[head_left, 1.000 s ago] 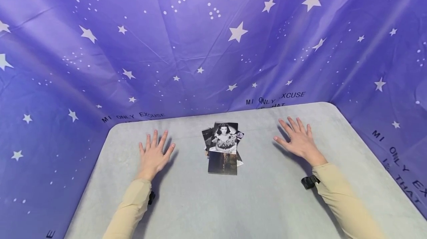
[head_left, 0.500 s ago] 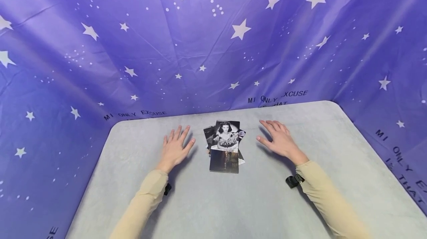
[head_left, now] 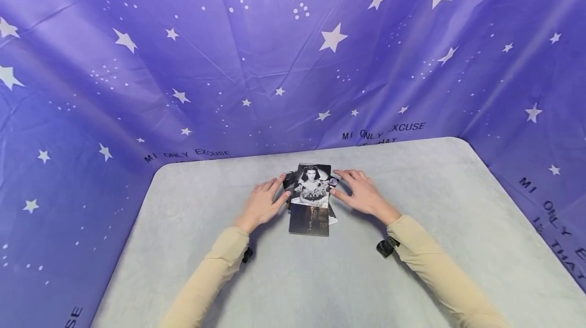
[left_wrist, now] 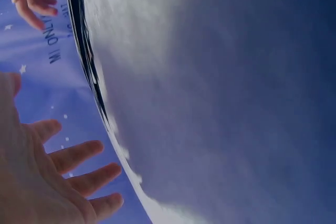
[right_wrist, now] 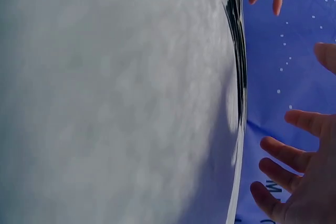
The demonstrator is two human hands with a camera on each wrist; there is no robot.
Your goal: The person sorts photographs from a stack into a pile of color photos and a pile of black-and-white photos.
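Note:
A small pile of overlapping photo cards lies on the grey table [head_left: 316, 282] in the head view. Uppermost is a black-and-white portrait card [head_left: 313, 188] of a person in a ruffled dress. Below it shows a dark card [head_left: 309, 220] with a golden streak, and corners of other cards jut out at both sides. My left hand [head_left: 263, 202] is at the pile's left edge, fingertips right beside the cards. On the opposite side my right hand [head_left: 363, 196] has thumb and fingers at the right edge. Both wrist views show spread, gently bent fingers.
A purple curtain [head_left: 220, 63] with white stars and black lettering hangs behind the table and along both sides. The table's far edge runs close beyond the cards. A black strap device [head_left: 387, 246] sits at the right wrist, another [head_left: 247, 255] at the left.
Both hands have moved inward from the two sides of the table to the edges of the card pile. Their fingers, widely spread before, are closer together. The cards stay in place.

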